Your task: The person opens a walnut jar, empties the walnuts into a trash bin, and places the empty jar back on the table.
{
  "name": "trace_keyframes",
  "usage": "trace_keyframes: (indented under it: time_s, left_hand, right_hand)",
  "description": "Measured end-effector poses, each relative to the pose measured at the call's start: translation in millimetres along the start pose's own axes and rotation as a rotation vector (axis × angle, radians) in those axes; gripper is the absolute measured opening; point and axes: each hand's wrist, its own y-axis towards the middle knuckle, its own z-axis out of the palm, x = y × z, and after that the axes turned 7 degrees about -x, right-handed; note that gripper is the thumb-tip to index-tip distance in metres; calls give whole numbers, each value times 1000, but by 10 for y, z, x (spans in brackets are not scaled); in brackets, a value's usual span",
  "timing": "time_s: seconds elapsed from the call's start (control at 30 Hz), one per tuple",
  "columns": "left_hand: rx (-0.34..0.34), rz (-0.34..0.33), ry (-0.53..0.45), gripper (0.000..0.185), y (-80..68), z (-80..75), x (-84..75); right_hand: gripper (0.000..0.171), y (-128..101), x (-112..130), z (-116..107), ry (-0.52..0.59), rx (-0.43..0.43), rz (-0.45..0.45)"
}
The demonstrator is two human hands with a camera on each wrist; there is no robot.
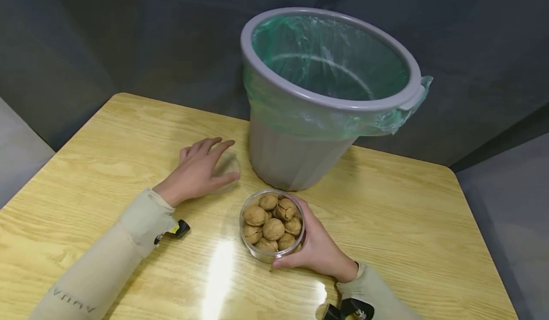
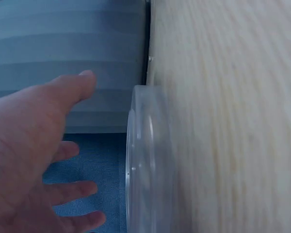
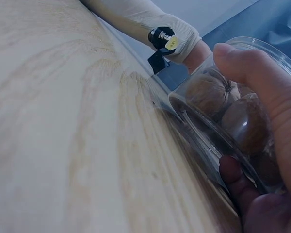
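Observation:
A clear round jar [image 1: 272, 225] without a lid stands on the wooden table [image 1: 407, 225], filled with several walnuts [image 1: 273, 228]. My right hand [image 1: 315, 248] grips the jar from the right side, thumb at its near wall; the right wrist view shows the jar [image 3: 218, 116] with the thumb [image 3: 262, 82] curled round it. A clear lid [image 1: 230, 167] lies flat on the table to the left of the bin. My left hand [image 1: 206, 167] hovers over the lid with fingers spread. The left wrist view shows the lid [image 2: 148, 160] with the left hand [image 2: 34, 145] a little apart from it.
A grey waste bin [image 1: 300, 158] lined with a green bag [image 1: 326, 58] stands at the table's far edge, just behind the jar and lid. Dark walls close in behind the table. Bare tabletop stretches to the left and right.

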Motion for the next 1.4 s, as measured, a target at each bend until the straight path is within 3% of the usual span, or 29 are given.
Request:
trace_keyframes:
  time_s: [0.67,1.4]
  left_hand:
    - [-205,85,23,63,-26,-297,-57]
    - [-342,254,69,52,-34,-646,-240]
  right_hand:
    - [127,-3,-11,2,12,11,19]
    - [126,11,-10,4,11,9,-4]
